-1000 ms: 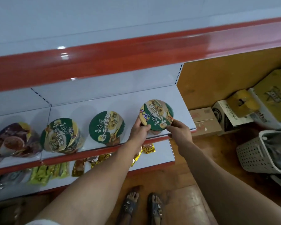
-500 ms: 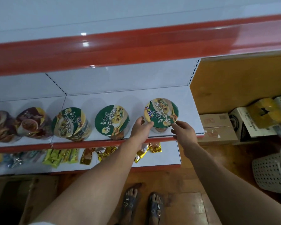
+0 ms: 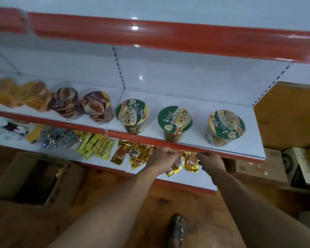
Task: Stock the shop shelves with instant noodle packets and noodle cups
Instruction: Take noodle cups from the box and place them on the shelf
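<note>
Three green-lidded noodle cups stand in a row on the white middle shelf point(image 3: 252, 138): the left cup point(image 3: 132, 115), the middle cup point(image 3: 174, 121) and the right cup point(image 3: 225, 126). Left of them stand two purple noodle cups point(image 3: 97, 106) and some orange noodle packets point(image 3: 16, 95). My left hand point(image 3: 161, 158) and my right hand point(image 3: 210, 161) hang just below the shelf's red front edge, apart from the cups. Both have loosely curled fingers and hold nothing.
On the lower shelf lie gold snack sachets point(image 3: 138, 158), right behind my hands, and yellow-green packets point(image 3: 97, 145). An open cardboard box point(image 3: 34, 179) sits on the wooden floor at lower left. Closed cartons point(image 3: 258, 169) are stacked at the right. My sandalled foot point(image 3: 177, 230) is below.
Both hands let go of the right green cup, which now stands on the shelf, and dropped below the shelf edge. The view swung left, showing more of the shelf.
</note>
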